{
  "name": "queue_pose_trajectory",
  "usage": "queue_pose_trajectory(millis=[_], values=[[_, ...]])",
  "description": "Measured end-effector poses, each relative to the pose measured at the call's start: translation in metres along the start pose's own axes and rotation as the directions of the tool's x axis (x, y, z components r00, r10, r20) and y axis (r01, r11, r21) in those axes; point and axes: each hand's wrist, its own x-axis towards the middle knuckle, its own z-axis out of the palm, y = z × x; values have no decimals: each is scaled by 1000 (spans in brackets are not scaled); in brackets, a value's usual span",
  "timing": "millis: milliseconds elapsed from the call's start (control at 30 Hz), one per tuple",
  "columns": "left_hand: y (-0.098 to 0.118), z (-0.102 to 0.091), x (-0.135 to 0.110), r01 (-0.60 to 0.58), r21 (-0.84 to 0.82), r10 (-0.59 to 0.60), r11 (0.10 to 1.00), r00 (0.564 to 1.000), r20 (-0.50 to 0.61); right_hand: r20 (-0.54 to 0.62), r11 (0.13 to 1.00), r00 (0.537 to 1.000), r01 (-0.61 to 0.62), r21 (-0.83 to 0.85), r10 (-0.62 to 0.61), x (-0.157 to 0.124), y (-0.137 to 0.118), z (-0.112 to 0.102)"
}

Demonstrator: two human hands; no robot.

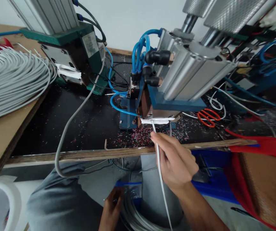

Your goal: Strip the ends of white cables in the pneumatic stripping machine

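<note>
One white cable [162,186] — pinched in the right hand [176,158] — extends beyond it.

The right hand [176,162] pinched a white cable [161,176] before the blue-based press [183,77]. The left hand [113,205] was below the press, beside a coil [135,215].

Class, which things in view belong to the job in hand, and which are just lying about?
Seemingly in use:
thin white cable, held in the right hand
silver-and-blue metal machine, at the cable's far end

Seemingly lying about:
orange looped handles
small red and white scraps
bent metal rod, near the table edge
</note>
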Motion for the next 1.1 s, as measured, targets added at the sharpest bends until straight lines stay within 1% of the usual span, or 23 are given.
queue_pose_trajectory(millis=[100, 167, 533, 933, 1100], values=[[-2, -3, 1, 7, -21, -6, 1000, 999, 41, 10, 1000, 1000, 3, -17, -3, 3, -2, 1], [-1, -4, 1, 18, -30, -17, 999, 999, 47, 8, 1000, 1000, 2, -29, -2, 5, -3, 1], [1, -5, 2, 11, -61, -9, 998, 999, 31, 5, 1000, 1000, 6, -22, -6, 5, -2, 2], [-5, -7, 1, -10, -41, 11, 999, 1000, 20, -3, 999, 1000, 10, -39, -10, 5, -2, 1], [-8, -6, 2, -10, -32, 11, 999, 999, 35, -23, 999, 1000, 13, -38, -14, 8, -4, 2]])
